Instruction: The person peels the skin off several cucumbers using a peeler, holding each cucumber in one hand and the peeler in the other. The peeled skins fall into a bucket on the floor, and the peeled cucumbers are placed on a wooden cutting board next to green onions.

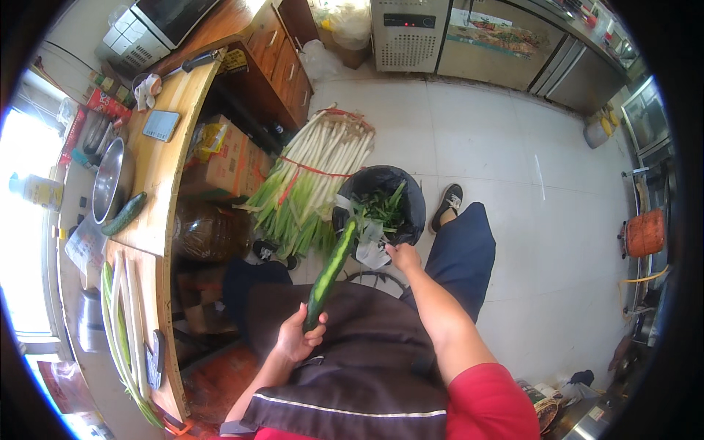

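Observation:
A dark green cucumber (333, 269) with a pale peeled strip along its upper side is held by its lower end in my left hand (301, 334). It points up and away from me, its far tip at the bin's near rim. My right hand (404, 257) is closed around a small hand tool, mostly hidden by the fingers, perhaps a peeler. Just beyond stands a bin lined with a black bag (415, 203), with green leaves and peelings (385, 208) inside. Clear plastic (372, 250) hangs over its near edge.
Bundled leeks (316, 165) lie on the floor beside the bin. On the wooden table at left are a second cucumber (125, 213), a metal bowl (114, 179), a phone (161, 125), and a cutting board (148, 297) with leeks and a cleaver (154, 360).

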A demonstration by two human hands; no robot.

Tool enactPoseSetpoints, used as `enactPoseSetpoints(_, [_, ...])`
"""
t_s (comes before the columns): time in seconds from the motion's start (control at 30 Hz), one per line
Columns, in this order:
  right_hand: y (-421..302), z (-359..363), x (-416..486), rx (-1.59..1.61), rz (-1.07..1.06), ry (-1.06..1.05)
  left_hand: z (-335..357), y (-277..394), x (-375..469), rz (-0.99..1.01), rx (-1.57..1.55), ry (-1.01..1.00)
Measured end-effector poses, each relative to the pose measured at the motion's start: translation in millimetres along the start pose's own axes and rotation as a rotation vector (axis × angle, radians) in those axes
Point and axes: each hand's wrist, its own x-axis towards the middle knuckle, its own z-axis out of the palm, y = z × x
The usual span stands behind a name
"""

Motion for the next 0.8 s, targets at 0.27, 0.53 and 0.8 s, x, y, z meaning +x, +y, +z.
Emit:
enactPoseSetpoints(0.27, [-106,-45,-105,0.236,-0.482,-0.113,-7,-3,60,0.046,-0.188,0.225])
enactPoseSetpoints(0.53, [-38,-4,-18,0.003,-0.043,-0.105,-22,-5,10,-0.022,-0.118,0.041])
enactPoseSetpoints(0.8, [-95,-12,-84,0.384,-0.307,-0.203,-35,11,34,0.030,-0.244,0.106])
